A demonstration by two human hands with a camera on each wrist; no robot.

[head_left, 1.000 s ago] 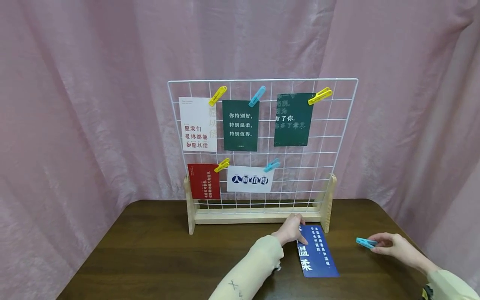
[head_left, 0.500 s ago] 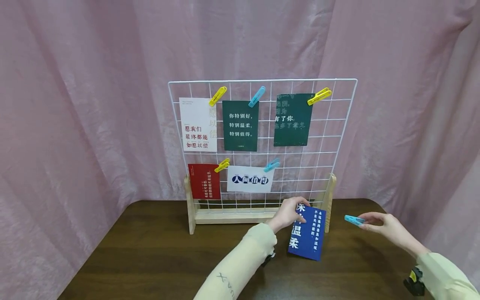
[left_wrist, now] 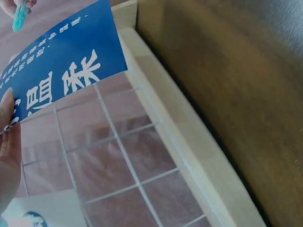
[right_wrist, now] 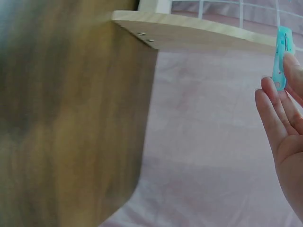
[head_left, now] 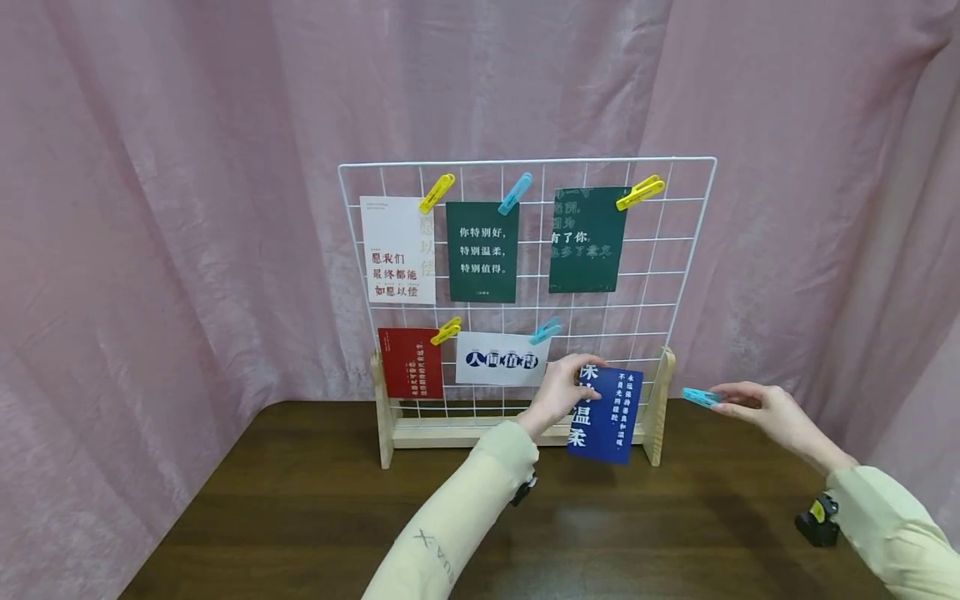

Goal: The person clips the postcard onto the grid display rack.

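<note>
My left hand [head_left: 558, 390] pinches a blue card [head_left: 611, 417] with white characters by its upper left part, thumb in front. The card hangs upright before the lower right of a white wire grid [head_left: 645, 321]. To the right of the grid stand, my right hand [head_left: 776, 417] pinches a light blue clothespin [head_left: 702, 397] between thumb and fingers. In the right wrist view the clothespin [left_wrist: 20, 16] shows in the left wrist view too, beyond the card's far edge. Just left of my left hand, a white card [head_left: 495, 358] hangs from another light blue clothespin [head_left: 545, 331].
The grid stands in a wooden base [head_left: 457, 437] on a dark brown table [head_left: 300, 500]. A white card [head_left: 393, 250], two green cards, one at the middle [head_left: 482, 250], and a red card [head_left: 411, 362] are clipped on it. A pink curtain [head_left: 187, 208] hangs behind.
My left hand has lifted the blue card off the table, up and leftward to the grid's lower right. My right hand has risen and shifted left with the clothespin.
</note>
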